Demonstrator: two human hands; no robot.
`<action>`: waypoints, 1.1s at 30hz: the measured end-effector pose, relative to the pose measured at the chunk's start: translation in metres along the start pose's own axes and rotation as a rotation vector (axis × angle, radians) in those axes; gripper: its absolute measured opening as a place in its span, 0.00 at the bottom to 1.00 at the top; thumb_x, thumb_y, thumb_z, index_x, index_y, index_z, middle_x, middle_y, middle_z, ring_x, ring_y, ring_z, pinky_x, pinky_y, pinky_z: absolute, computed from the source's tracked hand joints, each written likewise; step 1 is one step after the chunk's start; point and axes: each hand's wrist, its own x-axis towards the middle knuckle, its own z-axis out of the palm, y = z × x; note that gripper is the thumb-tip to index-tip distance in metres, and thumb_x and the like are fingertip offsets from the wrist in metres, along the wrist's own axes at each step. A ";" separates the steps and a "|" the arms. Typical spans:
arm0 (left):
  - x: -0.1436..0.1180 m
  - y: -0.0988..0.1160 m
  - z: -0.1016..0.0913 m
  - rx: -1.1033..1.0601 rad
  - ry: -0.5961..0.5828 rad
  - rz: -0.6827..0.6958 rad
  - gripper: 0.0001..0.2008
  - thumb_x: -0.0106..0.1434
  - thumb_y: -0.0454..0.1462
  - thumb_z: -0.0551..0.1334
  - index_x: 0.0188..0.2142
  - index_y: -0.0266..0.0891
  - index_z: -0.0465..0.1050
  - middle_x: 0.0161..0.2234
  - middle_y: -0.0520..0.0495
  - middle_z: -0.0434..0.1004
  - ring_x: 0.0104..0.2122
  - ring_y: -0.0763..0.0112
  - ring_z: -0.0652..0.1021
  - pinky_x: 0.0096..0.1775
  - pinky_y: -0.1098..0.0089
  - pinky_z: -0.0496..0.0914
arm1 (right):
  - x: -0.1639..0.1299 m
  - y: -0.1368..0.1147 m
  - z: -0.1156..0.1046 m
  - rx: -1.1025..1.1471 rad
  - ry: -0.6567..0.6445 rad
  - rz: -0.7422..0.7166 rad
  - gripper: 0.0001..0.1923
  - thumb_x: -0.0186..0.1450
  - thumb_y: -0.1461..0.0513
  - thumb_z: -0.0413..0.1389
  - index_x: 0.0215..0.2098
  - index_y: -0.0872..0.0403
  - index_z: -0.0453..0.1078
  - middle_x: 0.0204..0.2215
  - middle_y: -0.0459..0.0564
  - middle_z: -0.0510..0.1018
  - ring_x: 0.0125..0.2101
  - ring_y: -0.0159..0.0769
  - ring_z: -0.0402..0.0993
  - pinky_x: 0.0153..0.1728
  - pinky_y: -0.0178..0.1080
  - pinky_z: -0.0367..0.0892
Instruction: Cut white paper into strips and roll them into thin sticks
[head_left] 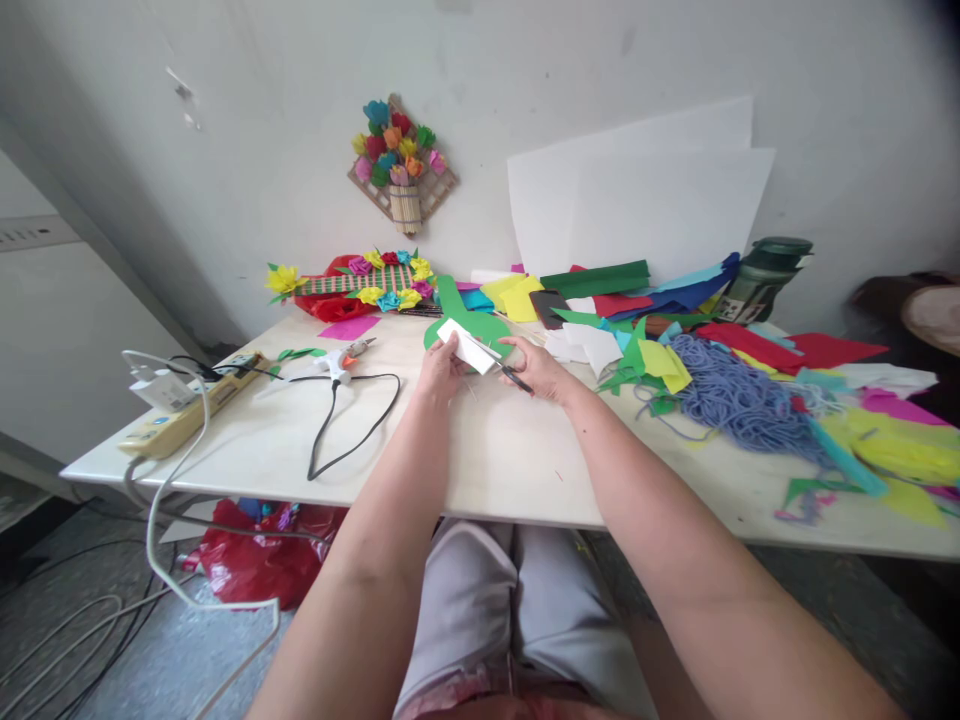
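My left hand [444,366] is closed on a piece of white paper [466,345], gripping its left side. In my right hand [541,368] is a pair of scissors [511,374] with dark handles; the fingers are wrapped round the handles. The blades point left and lie at the right part of the white paper. Behind the paper is a green cut-out [450,297] with a rounded base and a narrow neck, partly hidden by the paper and my hands.
At left lie a glue gun [341,362] with a black cord and a power strip [169,424]. A flower-trimmed craft piece [356,285] lies at the back. Right are coloured paper scraps [660,362], blue-grey yarn [739,395] and a dark green bottle [765,280].
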 end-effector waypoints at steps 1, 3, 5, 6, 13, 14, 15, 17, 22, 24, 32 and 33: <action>-0.001 0.000 0.000 -0.003 -0.002 -0.004 0.09 0.62 0.37 0.59 0.39 0.33 0.69 0.31 0.42 0.79 0.34 0.66 0.80 0.37 0.66 0.75 | 0.000 0.001 0.000 -0.001 0.004 -0.001 0.36 0.50 0.63 0.60 0.56 0.56 0.59 0.14 0.35 0.68 0.10 0.23 0.57 0.11 0.28 0.55; -0.002 0.000 0.001 0.000 -0.012 -0.007 0.08 0.62 0.37 0.58 0.39 0.33 0.69 0.31 0.41 0.79 0.34 0.66 0.80 0.36 0.67 0.75 | 0.000 0.002 0.000 -0.007 0.013 0.001 0.36 0.50 0.63 0.60 0.56 0.56 0.59 0.14 0.35 0.67 0.10 0.24 0.57 0.11 0.28 0.54; -0.003 0.000 0.002 0.009 -0.032 -0.005 0.08 0.62 0.37 0.58 0.38 0.33 0.69 0.30 0.41 0.79 0.33 0.66 0.80 0.35 0.67 0.75 | 0.000 0.002 0.000 -0.017 0.020 0.008 0.36 0.50 0.62 0.59 0.56 0.56 0.59 0.14 0.34 0.67 0.10 0.24 0.57 0.12 0.28 0.54; -0.003 -0.001 0.002 0.013 -0.043 -0.004 0.08 0.62 0.37 0.58 0.38 0.32 0.69 0.30 0.41 0.79 0.33 0.66 0.80 0.35 0.67 0.75 | 0.000 0.002 0.000 -0.019 0.021 0.011 0.36 0.50 0.62 0.59 0.56 0.56 0.58 0.13 0.34 0.67 0.10 0.24 0.57 0.12 0.28 0.55; -0.003 -0.004 0.003 0.009 -0.054 -0.014 0.08 0.61 0.37 0.59 0.38 0.33 0.69 0.31 0.42 0.79 0.33 0.67 0.79 0.39 0.64 0.75 | 0.000 0.003 0.000 0.005 0.007 0.006 0.36 0.50 0.63 0.58 0.57 0.56 0.58 0.13 0.34 0.66 0.11 0.24 0.56 0.13 0.28 0.54; -0.003 -0.004 0.003 0.011 -0.053 -0.013 0.08 0.61 0.37 0.59 0.38 0.33 0.70 0.31 0.42 0.79 0.33 0.67 0.79 0.39 0.64 0.75 | 0.000 0.004 0.000 -0.002 0.008 0.007 0.36 0.50 0.63 0.58 0.57 0.55 0.58 0.13 0.34 0.66 0.11 0.24 0.57 0.13 0.28 0.54; -0.003 -0.004 0.003 0.014 -0.052 -0.012 0.08 0.62 0.37 0.59 0.38 0.33 0.70 0.31 0.42 0.79 0.33 0.67 0.79 0.38 0.64 0.75 | 0.000 0.004 0.001 -0.011 0.013 0.008 0.36 0.50 0.64 0.58 0.57 0.55 0.58 0.13 0.34 0.66 0.11 0.24 0.57 0.13 0.28 0.54; -0.003 -0.004 0.003 0.019 -0.047 -0.011 0.08 0.62 0.37 0.58 0.38 0.33 0.70 0.32 0.41 0.79 0.33 0.67 0.79 0.39 0.64 0.75 | 0.000 0.003 0.001 -0.026 0.024 0.013 0.36 0.49 0.64 0.58 0.57 0.56 0.58 0.13 0.34 0.66 0.11 0.24 0.57 0.13 0.28 0.55; -0.005 -0.002 0.004 0.017 -0.043 -0.015 0.09 0.62 0.37 0.58 0.39 0.33 0.70 0.31 0.42 0.79 0.33 0.68 0.79 0.38 0.65 0.75 | 0.001 0.002 0.002 -0.047 0.038 0.015 0.37 0.49 0.64 0.58 0.58 0.56 0.58 0.14 0.34 0.66 0.11 0.25 0.57 0.14 0.29 0.55; -0.005 -0.001 0.004 0.015 -0.040 -0.012 0.09 0.62 0.37 0.58 0.38 0.33 0.70 0.31 0.42 0.79 0.32 0.69 0.79 0.38 0.67 0.75 | 0.002 0.001 0.003 -0.067 0.046 0.011 0.37 0.49 0.64 0.58 0.58 0.55 0.58 0.14 0.35 0.66 0.12 0.25 0.57 0.16 0.29 0.56; -0.003 -0.001 0.002 0.003 -0.029 -0.006 0.08 0.62 0.37 0.59 0.38 0.34 0.70 0.32 0.43 0.79 0.30 0.70 0.79 0.37 0.67 0.74 | 0.001 -0.004 0.005 -0.134 0.051 0.009 0.36 0.51 0.64 0.58 0.58 0.55 0.58 0.14 0.35 0.67 0.13 0.26 0.58 0.17 0.30 0.56; -0.003 -0.001 0.002 0.004 -0.024 -0.006 0.08 0.62 0.37 0.59 0.39 0.34 0.70 0.32 0.43 0.79 0.30 0.70 0.79 0.38 0.67 0.74 | 0.001 -0.005 0.006 -0.140 0.050 0.009 0.36 0.51 0.63 0.58 0.58 0.54 0.58 0.14 0.35 0.67 0.13 0.26 0.58 0.17 0.30 0.56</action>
